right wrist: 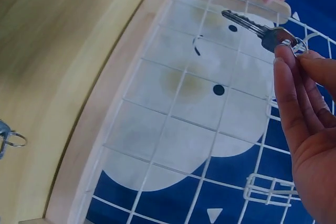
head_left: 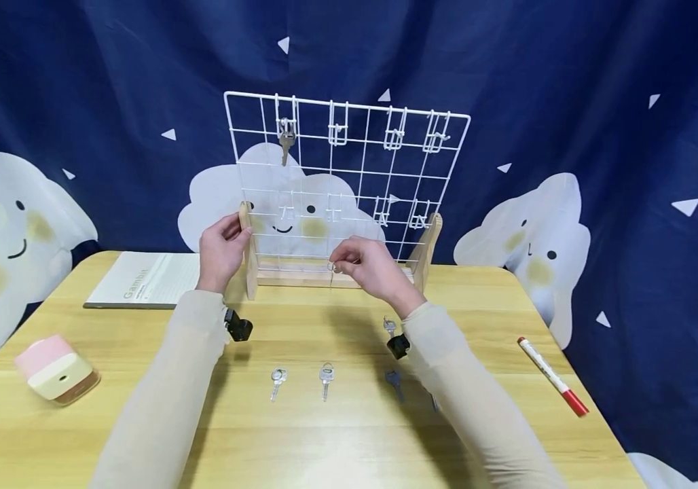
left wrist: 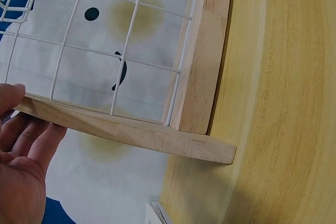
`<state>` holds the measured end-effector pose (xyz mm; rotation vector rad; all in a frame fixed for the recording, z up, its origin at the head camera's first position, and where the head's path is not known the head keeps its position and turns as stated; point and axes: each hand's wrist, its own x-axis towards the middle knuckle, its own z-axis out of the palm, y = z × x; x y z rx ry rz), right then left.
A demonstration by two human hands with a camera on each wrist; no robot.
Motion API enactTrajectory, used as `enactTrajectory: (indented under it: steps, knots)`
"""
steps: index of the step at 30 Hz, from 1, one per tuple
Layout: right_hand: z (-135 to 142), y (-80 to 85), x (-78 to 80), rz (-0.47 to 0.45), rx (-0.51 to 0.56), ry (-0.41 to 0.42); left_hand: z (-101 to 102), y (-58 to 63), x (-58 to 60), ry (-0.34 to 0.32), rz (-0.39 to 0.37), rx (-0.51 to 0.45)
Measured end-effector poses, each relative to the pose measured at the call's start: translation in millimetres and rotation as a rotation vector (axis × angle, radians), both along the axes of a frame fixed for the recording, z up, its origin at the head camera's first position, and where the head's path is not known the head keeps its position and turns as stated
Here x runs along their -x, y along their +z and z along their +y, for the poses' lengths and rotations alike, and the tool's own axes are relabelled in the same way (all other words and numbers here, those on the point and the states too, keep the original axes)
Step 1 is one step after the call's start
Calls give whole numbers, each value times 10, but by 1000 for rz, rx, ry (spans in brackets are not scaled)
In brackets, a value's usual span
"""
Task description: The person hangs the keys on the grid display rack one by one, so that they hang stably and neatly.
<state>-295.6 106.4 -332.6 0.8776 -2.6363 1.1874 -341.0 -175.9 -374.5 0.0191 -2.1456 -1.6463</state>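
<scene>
A white wire grid rack (head_left: 349, 104) stands on a wooden base, with several white hooks on it. My left hand (head_left: 219, 252) holds the top of its left wooden side post (left wrist: 126, 129), thumb on one face and fingers on the other. In front of the grid's lower part, my right hand (head_left: 373, 268) pinches a silver key (right wrist: 270, 37) by its ring between thumb and fingers. The key's blade points away from the fingertips in the right wrist view. Another key (head_left: 286, 140) hangs from the upper left hook.
Several keys lie on the table, among them one key (head_left: 326, 382) near the middle and one (head_left: 390, 327) beside the right wrist. A notebook (head_left: 141, 280) lies at the back left, a pink and cream box (head_left: 57, 370) at the left, and a red-capped marker (head_left: 550, 375) at the right.
</scene>
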Motion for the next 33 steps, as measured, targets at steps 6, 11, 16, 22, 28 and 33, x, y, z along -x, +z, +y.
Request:
enactTrajectory:
  steps: [6,11,16,22,28,33]
  knots:
    - [9,88,-20,9,15,-18,-10,-20,29,-14,27,-23]
    - [18,186,-18,34,26,-26,-1,3,29,-9,27,-16]
    - [10,287,-11,54,50,-22,-9,5,27,-1,12,-4]
    - [-13,380,1,78,84,-27,-23,-5,21,-3,2,5]
    - [-41,475,18,65,108,-29,-25,-8,13,4,-13,5]
    - [-44,619,69,77,82,-61,-24,-3,-10,8,-23,6]
